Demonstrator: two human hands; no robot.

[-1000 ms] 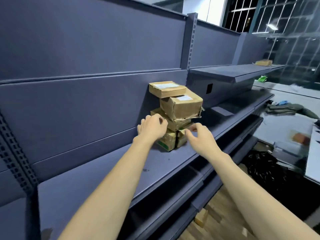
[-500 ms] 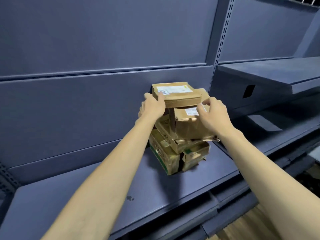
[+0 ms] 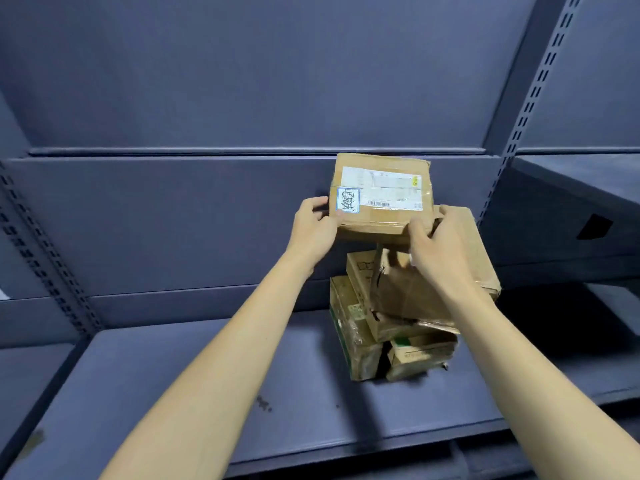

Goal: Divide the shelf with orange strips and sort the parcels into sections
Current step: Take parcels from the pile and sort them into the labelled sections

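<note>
A flat cardboard parcel with a white label (image 3: 381,194) is held above a stack of brown parcels (image 3: 398,313) on the dark grey shelf (image 3: 207,375). My left hand (image 3: 313,228) grips the parcel's left edge. My right hand (image 3: 438,245) holds its lower right corner, fingers under the box. The parcel tilts toward me, label facing up. Below it a larger crumpled box (image 3: 460,258) leans on two smaller boxes with green print (image 3: 353,327). No orange strips are in view.
The shelf back panel (image 3: 207,220) rises behind the stack. Slotted uprights stand at the left (image 3: 38,258) and right (image 3: 530,109). Another shelf section (image 3: 581,188) sits higher on the right. A lower shelf edge (image 3: 381,459) runs along the bottom.
My hands rose from the base of the stack to the top parcel and took hold of it. That parcel is now lifted off the stack and tilted toward me. The view moved closer.
</note>
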